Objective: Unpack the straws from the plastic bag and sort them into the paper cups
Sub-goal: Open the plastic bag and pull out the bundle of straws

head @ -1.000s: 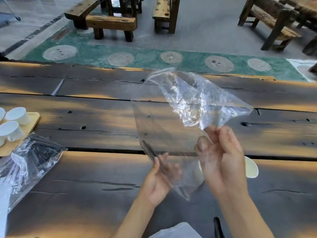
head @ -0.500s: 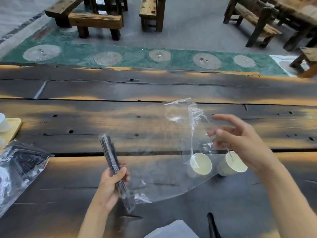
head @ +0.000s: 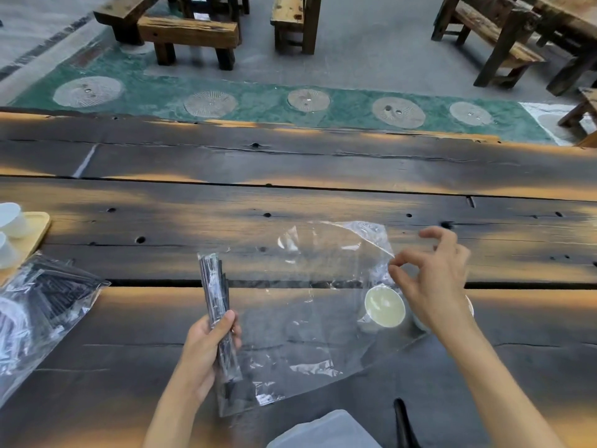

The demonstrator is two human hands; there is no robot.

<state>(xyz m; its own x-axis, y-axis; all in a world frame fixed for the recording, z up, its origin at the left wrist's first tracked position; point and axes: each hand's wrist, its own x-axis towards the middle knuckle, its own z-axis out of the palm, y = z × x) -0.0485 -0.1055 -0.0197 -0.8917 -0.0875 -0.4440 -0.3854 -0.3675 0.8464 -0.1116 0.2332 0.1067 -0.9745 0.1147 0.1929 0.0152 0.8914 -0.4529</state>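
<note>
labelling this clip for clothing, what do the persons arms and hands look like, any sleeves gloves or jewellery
Both forearms are bare right to the bottom edge of the head view, with no sleeves in sight. The left hand and right hand wear no gloves, and no rings, watch or wristbands show on them. Fingernails look short and unpainted.

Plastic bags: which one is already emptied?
The flat clear bag between the hands, spread over the table; the left bag at the table's edge is full of black straws.
</note>
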